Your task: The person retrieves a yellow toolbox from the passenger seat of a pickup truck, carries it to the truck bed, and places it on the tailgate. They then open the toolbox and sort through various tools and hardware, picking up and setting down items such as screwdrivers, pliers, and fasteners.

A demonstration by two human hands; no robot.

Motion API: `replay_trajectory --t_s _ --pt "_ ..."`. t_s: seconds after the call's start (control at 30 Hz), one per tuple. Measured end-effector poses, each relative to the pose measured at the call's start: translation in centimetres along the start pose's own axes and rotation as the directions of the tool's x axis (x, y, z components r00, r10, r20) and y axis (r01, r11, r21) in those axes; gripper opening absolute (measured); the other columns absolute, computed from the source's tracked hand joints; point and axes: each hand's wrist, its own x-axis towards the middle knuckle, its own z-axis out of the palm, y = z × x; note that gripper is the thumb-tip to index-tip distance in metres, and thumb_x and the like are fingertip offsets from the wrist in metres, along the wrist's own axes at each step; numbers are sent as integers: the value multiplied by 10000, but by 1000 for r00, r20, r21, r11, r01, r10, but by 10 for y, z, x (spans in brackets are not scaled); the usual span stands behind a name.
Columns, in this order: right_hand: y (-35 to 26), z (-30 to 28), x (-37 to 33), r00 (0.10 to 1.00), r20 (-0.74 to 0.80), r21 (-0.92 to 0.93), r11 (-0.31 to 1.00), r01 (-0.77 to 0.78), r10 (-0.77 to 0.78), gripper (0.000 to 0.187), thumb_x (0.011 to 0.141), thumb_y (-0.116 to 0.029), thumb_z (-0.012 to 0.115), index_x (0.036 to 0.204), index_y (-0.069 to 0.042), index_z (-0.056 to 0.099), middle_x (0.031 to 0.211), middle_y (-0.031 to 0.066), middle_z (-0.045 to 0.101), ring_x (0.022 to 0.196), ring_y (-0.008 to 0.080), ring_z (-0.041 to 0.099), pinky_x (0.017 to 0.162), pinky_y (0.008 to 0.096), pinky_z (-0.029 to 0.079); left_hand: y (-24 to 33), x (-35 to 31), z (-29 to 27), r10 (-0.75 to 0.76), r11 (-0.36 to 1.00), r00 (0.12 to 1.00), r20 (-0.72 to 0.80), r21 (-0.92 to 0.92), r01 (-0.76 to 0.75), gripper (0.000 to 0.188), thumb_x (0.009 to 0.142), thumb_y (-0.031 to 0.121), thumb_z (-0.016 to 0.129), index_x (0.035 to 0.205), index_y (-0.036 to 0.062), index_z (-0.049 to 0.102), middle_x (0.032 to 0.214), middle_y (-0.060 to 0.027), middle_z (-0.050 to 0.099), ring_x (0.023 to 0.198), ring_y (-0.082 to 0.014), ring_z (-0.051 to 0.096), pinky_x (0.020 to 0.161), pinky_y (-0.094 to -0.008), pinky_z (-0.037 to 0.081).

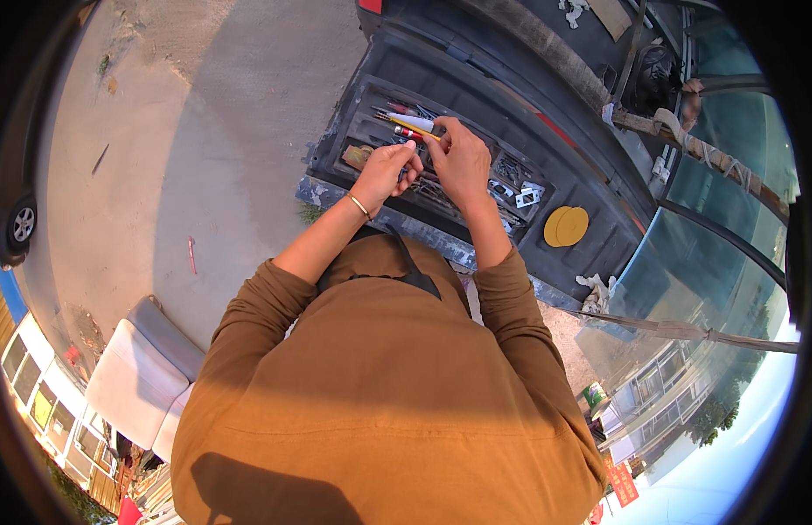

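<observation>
My right hand (465,166) reaches over a dark tool tray (362,98), its thumb and forefinger pinched at the end of a thin yellow stick (414,130). A white tapered piece (413,121) lies along the stick. Close beside it, my left hand (386,177) has its fingers curled together; whatever they hold, if anything, is hidden. Just beyond the left fingertips is a small red cylinder (407,133). The tray's compartments hold several slim tools and small metal bits (512,168), partly covered by my hands.
The tray rests on a dark truck-bed tailgate (598,229). Two yellow discs (566,226), a white plate with openings (528,194) and a crumpled rag (595,293) lie to the right. Glass sheets (729,201) with straps stand farther right. A padded seat (139,381) sits at lower left.
</observation>
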Motion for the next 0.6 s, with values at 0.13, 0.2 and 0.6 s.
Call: replay_trajectory --t_s 0.13,0.2,0.6 --pt "13 13 20 994 60 -28 995 97 -96 238 881 -183 783 1062 -47 712 889 172 744 839 401 722 735 499 556 0 -10 -5 1 998 997 -77 59 3 434 1128 412 505 897 69 635 697 36 545 541 -39 460 447 -194 316" --pt "18 11 26 989 131 -34 997 73 -68 230 882 -186 781 1051 -45 713 892 171 742 844 397 720 742 500 553 2 -13 -9 37 997 992 -120 77 -28 424 1126 396 512 914 56 649 682 44 532 533 -34 443 448 -199 306" --pt "67 -49 -16 1000 -2 -118 993 -15 14 218 897 -159 788 1083 -66 720 718 85 648 707 306 668 667 434 510 11 -2 -25 429 781 880 -203 573 -248 181 1002 173 696 1109 27 683 664 78 542 610 -31 424 608 -242 348"
